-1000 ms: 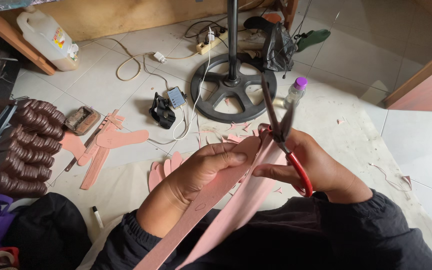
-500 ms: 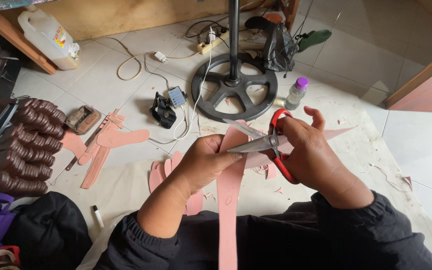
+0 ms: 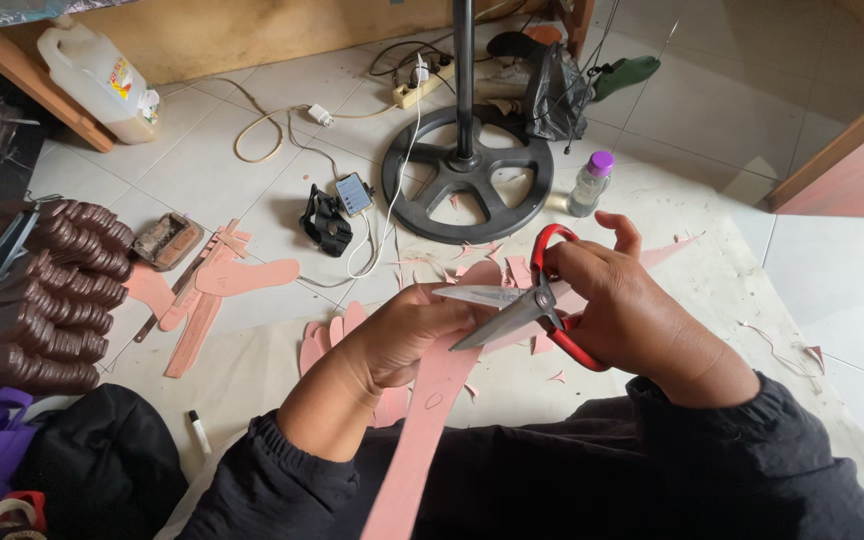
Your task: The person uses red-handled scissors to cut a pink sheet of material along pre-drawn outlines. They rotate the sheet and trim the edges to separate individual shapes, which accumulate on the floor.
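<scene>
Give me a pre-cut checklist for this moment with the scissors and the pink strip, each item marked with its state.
1. Right hand grips the red-handled scissors, fingers through the loops: ok.
2. Scissor blades open, pointing toward the left hand: ok.
3. Left hand holds the pink strip close to the blades: ok.
4. Left fingertips out of the blade path: cannot tell, they sit right by the tips.
5. Strip seated between the blades: cannot tell, the hand hides the meeting point.
6. Cut line marked on the strip: cannot tell, though a small outline shows lower down.
</scene>
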A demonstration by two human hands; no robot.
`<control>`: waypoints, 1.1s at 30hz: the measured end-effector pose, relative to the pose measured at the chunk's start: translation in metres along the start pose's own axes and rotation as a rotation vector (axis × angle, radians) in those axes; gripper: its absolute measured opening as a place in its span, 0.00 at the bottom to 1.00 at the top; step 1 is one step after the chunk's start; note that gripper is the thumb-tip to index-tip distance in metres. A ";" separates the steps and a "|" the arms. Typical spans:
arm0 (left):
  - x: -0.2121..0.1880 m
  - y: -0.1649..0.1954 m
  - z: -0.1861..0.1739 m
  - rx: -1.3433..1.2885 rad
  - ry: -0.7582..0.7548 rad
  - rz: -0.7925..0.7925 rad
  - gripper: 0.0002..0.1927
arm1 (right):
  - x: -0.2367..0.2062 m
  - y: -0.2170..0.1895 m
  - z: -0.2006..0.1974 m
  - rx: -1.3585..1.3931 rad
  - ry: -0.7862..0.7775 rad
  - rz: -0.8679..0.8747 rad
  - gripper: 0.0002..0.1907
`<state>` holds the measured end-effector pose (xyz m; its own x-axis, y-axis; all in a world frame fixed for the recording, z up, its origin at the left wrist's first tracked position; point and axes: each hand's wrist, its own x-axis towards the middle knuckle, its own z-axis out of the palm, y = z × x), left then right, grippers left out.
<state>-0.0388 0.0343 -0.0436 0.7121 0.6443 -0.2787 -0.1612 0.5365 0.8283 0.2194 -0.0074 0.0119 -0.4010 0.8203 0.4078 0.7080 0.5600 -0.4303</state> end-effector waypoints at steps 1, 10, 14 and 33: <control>-0.001 -0.001 -0.001 -0.020 -0.013 -0.008 0.15 | -0.001 -0.001 -0.001 0.010 -0.022 0.023 0.21; 0.005 0.002 0.001 -0.079 0.071 0.029 0.13 | 0.001 -0.009 0.001 -0.087 0.297 -0.001 0.28; 0.000 0.014 0.002 0.148 0.318 0.203 0.14 | -0.006 -0.012 -0.006 -0.060 0.347 0.152 0.28; -0.009 0.025 -0.007 0.327 0.572 0.323 0.20 | -0.011 -0.037 -0.005 0.645 -0.002 0.409 0.18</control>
<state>-0.0542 0.0458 -0.0235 0.1815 0.9745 -0.1318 -0.0275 0.1390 0.9899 0.2001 -0.0379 0.0270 -0.1815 0.9768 0.1138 0.3206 0.1681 -0.9322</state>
